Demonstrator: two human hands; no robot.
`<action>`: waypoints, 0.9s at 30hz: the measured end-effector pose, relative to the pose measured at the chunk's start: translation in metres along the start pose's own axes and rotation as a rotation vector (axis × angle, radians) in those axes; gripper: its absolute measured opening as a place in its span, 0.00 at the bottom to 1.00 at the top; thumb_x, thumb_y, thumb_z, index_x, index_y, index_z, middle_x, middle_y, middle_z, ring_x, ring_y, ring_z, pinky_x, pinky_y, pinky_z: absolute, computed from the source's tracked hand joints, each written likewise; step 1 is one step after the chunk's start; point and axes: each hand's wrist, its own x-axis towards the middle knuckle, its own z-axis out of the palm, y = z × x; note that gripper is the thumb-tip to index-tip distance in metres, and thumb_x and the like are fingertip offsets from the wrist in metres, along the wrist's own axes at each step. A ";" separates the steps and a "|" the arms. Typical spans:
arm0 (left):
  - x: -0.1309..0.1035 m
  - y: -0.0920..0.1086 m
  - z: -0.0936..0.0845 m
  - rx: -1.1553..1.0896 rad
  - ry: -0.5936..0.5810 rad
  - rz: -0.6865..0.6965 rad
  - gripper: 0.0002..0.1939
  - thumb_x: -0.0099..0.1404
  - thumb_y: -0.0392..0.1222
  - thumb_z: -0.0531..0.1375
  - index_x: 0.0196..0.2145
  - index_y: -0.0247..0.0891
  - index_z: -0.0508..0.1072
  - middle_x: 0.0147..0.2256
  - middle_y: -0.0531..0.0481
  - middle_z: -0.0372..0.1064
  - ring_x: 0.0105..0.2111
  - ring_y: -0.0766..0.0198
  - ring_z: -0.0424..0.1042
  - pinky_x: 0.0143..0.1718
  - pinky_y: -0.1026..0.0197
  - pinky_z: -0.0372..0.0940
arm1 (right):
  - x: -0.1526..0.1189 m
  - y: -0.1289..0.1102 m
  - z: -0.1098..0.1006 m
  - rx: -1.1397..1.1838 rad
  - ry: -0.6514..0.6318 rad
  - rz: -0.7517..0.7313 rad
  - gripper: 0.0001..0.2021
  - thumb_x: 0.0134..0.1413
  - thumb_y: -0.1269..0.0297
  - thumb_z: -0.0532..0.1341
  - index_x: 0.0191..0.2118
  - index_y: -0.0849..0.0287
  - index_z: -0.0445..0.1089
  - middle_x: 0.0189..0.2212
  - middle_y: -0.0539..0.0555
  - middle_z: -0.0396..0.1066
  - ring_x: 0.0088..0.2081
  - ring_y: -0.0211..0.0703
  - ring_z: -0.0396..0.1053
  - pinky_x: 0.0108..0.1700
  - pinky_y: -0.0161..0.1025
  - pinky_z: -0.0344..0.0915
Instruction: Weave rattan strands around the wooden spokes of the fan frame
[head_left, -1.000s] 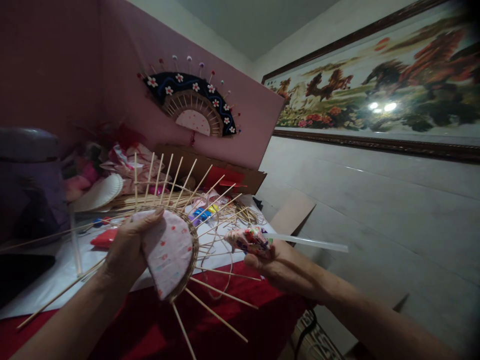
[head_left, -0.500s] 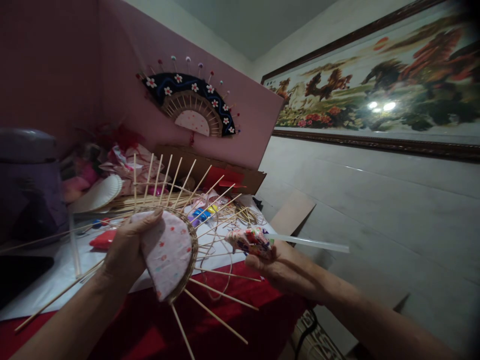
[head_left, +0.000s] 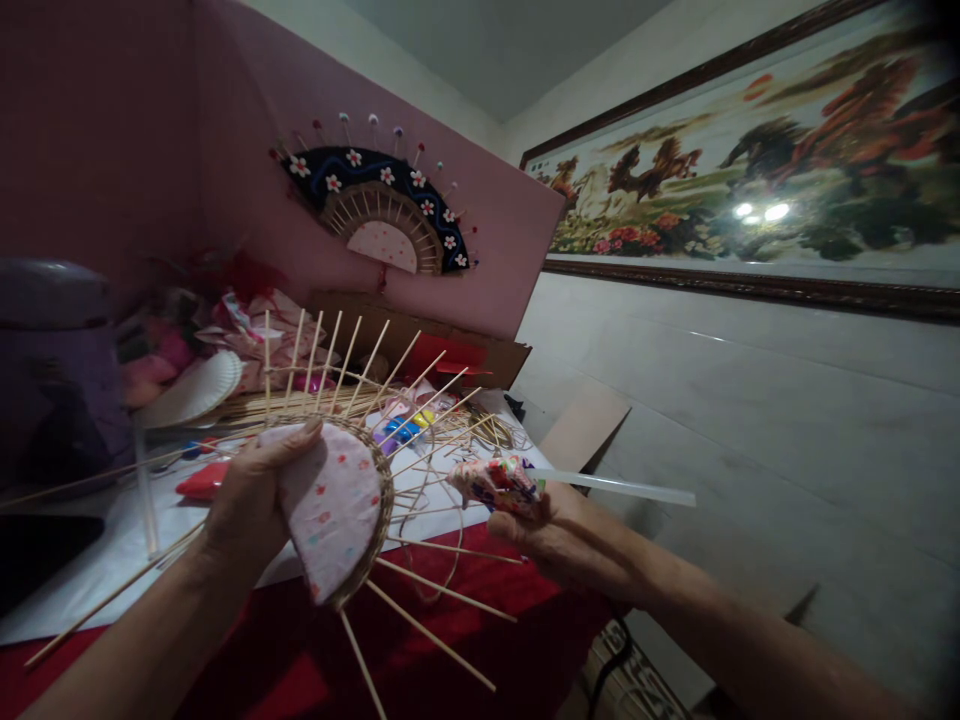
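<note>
My left hand (head_left: 251, 490) is closed on a half-round fan frame (head_left: 334, 510), its thumb over the white, dotted fabric face. A woven twine band (head_left: 384, 500) runs round the curved edge, and thin wooden sticks (head_left: 431, 590) spread out from it. In my right hand (head_left: 544, 530) is a hot glue gun (head_left: 499, 483) wrapped in colourful patterned material. A long translucent glue stick (head_left: 619, 487) sticks out of its back end. The gun's front points left at the sticks, close to their tips; whether it touches any, I cannot tell. Twine (head_left: 456, 560) hangs loosely behind the sticks.
A finished dark-blue fan (head_left: 386, 190) with white flowers hangs on the pink board (head_left: 495, 230). White paper (head_left: 180, 535) and red cloth (head_left: 255, 655) cover the table. Behind the frame lie a red packet (head_left: 202, 482), coloured clay packs (head_left: 405, 428) and loose sticks. A purple container (head_left: 60, 380) stands left.
Almost nothing differs. The whole view has shifted very slightly, and both hands keep the same hold on the fan frame and the glue gun.
</note>
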 end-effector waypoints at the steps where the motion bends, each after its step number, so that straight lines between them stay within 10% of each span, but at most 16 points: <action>1: 0.000 0.000 0.000 0.006 -0.005 0.005 0.08 0.43 0.33 0.63 0.25 0.30 0.73 0.20 0.46 0.72 0.18 0.61 0.70 0.17 0.62 0.66 | 0.000 0.000 -0.001 -0.010 -0.010 -0.027 0.09 0.53 0.58 0.56 0.34 0.58 0.68 0.28 0.50 0.61 0.28 0.38 0.57 0.31 0.35 0.59; 27: -0.005 0.003 0.003 -0.020 0.021 -0.026 0.05 0.44 0.30 0.61 0.24 0.30 0.72 0.19 0.47 0.72 0.18 0.61 0.70 0.18 0.62 0.67 | -0.001 -0.005 -0.004 0.096 -0.045 0.112 0.07 0.52 0.61 0.57 0.30 0.59 0.63 0.20 0.45 0.50 0.20 0.31 0.45 0.19 0.31 0.46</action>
